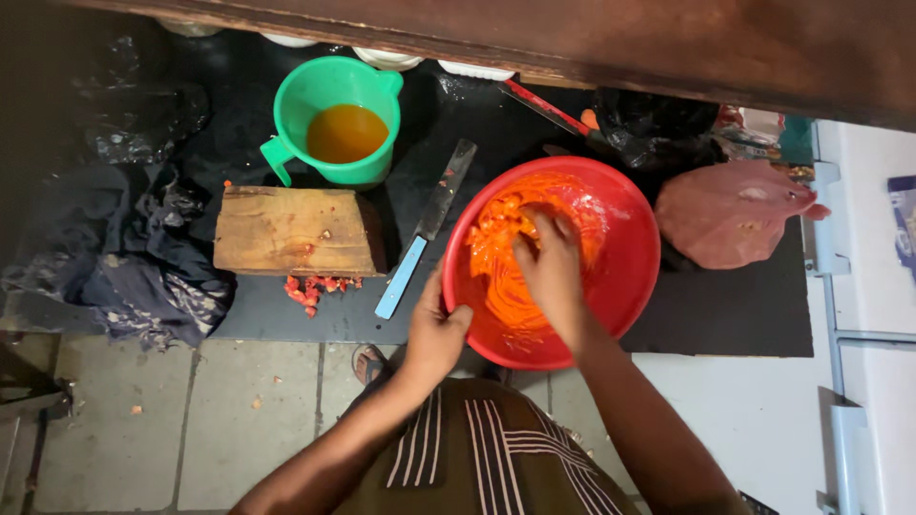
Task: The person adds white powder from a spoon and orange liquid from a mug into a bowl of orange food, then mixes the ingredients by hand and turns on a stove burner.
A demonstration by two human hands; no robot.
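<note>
The left hand (434, 334) grips the near rim of the red plastic bowl (625, 272), thumb over the edge, on the dark tabletop (735, 315). The right hand (551, 267) is inside, fingers curled into the orange chopped mash (496, 257). A blue-handled knife (425, 229) lies just left of the bowl, beside a wooden chopping block (296, 232) and a green jug (336, 119) of orange liquid.

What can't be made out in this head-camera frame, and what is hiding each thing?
- White containers, head view: mostly hidden under the brown wooden ledge.
- Right hand fingertips: buried in orange mash inside the red bowl.
- Black bag: contents unseen, opaque and in shadow.
- Foot in a sandal: mostly hidden by the left hand and arm.
- Dark cloth: folds lost in dim light.
</note>
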